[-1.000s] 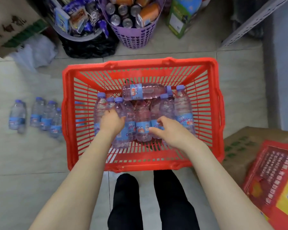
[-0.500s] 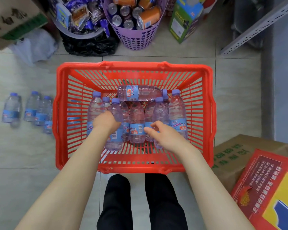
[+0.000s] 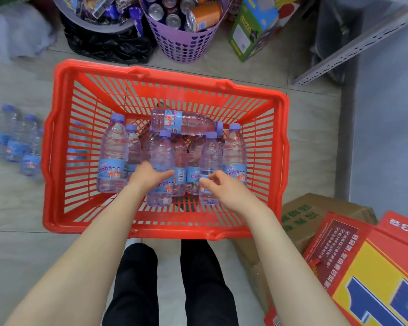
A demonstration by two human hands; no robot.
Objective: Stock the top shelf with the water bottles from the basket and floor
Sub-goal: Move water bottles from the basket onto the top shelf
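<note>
A red plastic basket (image 3: pixel 57 161) stands on the tiled floor in front of my feet. Several clear water bottles with purple caps and blue labels stand inside it, and one more bottle (image 3: pixel 181 122) lies across their tops. My left hand (image 3: pixel 149 178) grips the label band of an upright bottle (image 3: pixel 162 151) near the middle. My right hand (image 3: pixel 224 188) curls its thumb and fingers round the upright bottle (image 3: pixel 210 154) to the right of that one. Several more bottles (image 3: pixel 14 140) stand on the floor left of the basket.
Behind the basket are a purple bin of cans (image 3: pixel 184 43), a grey tub of snacks (image 3: pixel 92 17) over a black bag (image 3: pixel 108 45), and a green carton (image 3: pixel 252 29). A grey shelf rail (image 3: pixel 353 43) runs at the upper right. A cardboard box (image 3: pixel 316 215) and a red-yellow carton (image 3: pixel 375 274) lie at the right.
Both hands have stayed low in the basket. My right hand's fingers have closed further round its bottle. The view has shifted slightly, so the basket sits a little lower.
</note>
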